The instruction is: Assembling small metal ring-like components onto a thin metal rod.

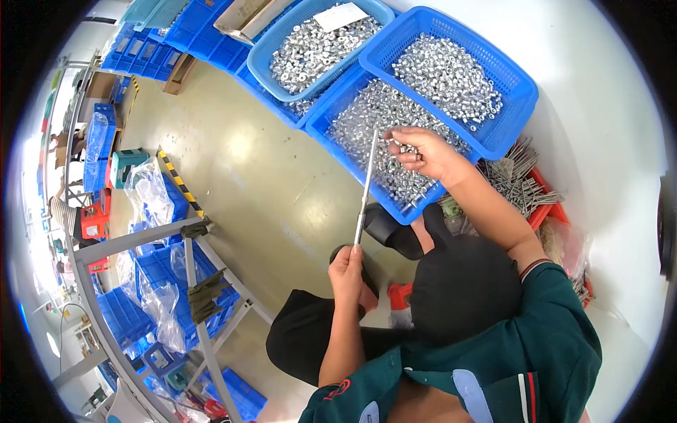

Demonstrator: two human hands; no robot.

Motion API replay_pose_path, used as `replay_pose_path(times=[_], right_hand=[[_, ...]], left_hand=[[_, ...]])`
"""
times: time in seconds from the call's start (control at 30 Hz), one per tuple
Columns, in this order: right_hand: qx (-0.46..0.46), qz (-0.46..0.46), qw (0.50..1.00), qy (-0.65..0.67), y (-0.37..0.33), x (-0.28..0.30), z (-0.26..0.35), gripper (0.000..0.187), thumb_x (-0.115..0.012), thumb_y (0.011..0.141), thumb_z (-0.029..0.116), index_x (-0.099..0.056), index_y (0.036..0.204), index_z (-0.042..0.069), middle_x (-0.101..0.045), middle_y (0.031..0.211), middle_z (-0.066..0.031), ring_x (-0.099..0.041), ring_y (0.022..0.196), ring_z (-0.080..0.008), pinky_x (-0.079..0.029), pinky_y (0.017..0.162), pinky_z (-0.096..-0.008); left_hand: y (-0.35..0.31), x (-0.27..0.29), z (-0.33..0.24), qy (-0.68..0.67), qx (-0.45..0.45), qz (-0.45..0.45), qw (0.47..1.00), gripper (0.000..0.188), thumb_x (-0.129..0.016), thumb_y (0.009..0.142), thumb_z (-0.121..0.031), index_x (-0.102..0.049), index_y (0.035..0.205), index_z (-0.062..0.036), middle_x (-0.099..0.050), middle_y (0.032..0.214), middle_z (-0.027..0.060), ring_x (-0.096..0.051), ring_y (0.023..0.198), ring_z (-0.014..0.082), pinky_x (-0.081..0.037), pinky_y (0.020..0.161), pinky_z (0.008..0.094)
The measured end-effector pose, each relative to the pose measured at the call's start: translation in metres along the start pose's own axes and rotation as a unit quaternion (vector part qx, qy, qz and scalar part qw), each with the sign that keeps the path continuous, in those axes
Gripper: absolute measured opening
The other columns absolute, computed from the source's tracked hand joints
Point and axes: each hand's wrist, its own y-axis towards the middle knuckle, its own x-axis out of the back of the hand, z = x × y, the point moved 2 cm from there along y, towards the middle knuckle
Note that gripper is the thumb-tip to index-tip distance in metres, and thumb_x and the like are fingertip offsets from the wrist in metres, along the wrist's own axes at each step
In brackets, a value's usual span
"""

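Observation:
My left hand (pixel 345 273) is closed around the lower end of a long thin metal rod (pixel 368 176), which stands tilted in front of my knees. Close beside the rod's upper end, my right hand (pixel 425 153) has its fingers curled around several small silvery metal parts. Thumb and forefinger point toward the rod tip; whether they touch it I cannot tell. Beneath the right hand is a blue bin (pixel 347 163) filled with similar small metal parts. A blue perforated basket (pixel 520 84) of short metal collars sits on that bin's far right side.
A light blue basket (pixel 259 60) of metal rings stands far left of the bin, with a white card (pixel 340 16) on top. Thin metal rods (pixel 518 173) lie in a red crate (pixel 553 211) at right. A grey metal frame (pixel 197 303) and blue crates (pixel 127 310) stand left.

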Motion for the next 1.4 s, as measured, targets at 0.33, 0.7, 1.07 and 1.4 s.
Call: replay_pose_path(times=[0.33, 0.7, 1.07, 1.4], right_hand=[[-0.055, 0.068, 0.984, 0.158, 0.01, 0.01, 0.003, 0.016, -0.053, 0.087, 0.019, -0.052, 0.091, 0.003, -0.048, 0.069, -0.003, -0.035, 0.044, -0.0038, -0.024, 0.034, -0.0159], [-0.008, 0.015, 0.998, 0.063, 0.003, -0.005, 0.003, 0.018, -0.055, 0.086, 0.017, -0.056, 0.096, 0.001, -0.046, 0.068, 0.002, -0.034, 0.045, -0.0017, -0.024, 0.036, -0.0145], [-0.094, 0.117, 0.929, -0.339, -0.007, -0.038, -0.034, 0.021, -0.06, 0.082, 0.02, -0.063, 0.094, 0.002, -0.049, 0.063, 0.0022, -0.033, 0.044, -0.0017, -0.022, 0.038, -0.0179], [-0.029, -0.03, 0.999, 0.014, 0.007, 0.005, -0.004, 0.023, -0.051, 0.089, 0.021, -0.053, 0.1, 0.0, -0.047, 0.071, 0.0004, -0.036, 0.05, -0.0019, -0.026, 0.038, -0.0136]], left_hand=[[-0.002, 0.0, 0.001, 0.022, -0.01, 0.008, 1.0, 0.026, -0.055, 0.088, -0.023, -0.055, 0.071, -0.0032, -0.042, 0.06, -0.007, -0.034, 0.054, 0.0022, -0.026, 0.047, 0.0189], [-0.003, -0.001, 0.003, 0.066, -0.031, 0.003, 0.997, 0.025, -0.056, 0.087, -0.022, -0.055, 0.072, -0.002, -0.041, 0.062, -0.0065, -0.034, 0.057, 0.003, -0.028, 0.049, 0.0198], [0.004, -0.001, 0.004, 0.014, -0.012, -0.012, 1.0, 0.028, -0.055, 0.088, -0.026, -0.052, 0.069, -0.005, -0.043, 0.057, -0.0047, -0.036, 0.047, 0.0029, -0.027, 0.042, 0.0188], [0.0, 0.0, 0.003, -0.002, 0.0, -0.007, 1.0, 0.025, -0.055, 0.087, -0.023, -0.052, 0.069, -0.0057, -0.042, 0.057, -0.0058, -0.034, 0.048, 0.002, -0.026, 0.043, 0.0185]])
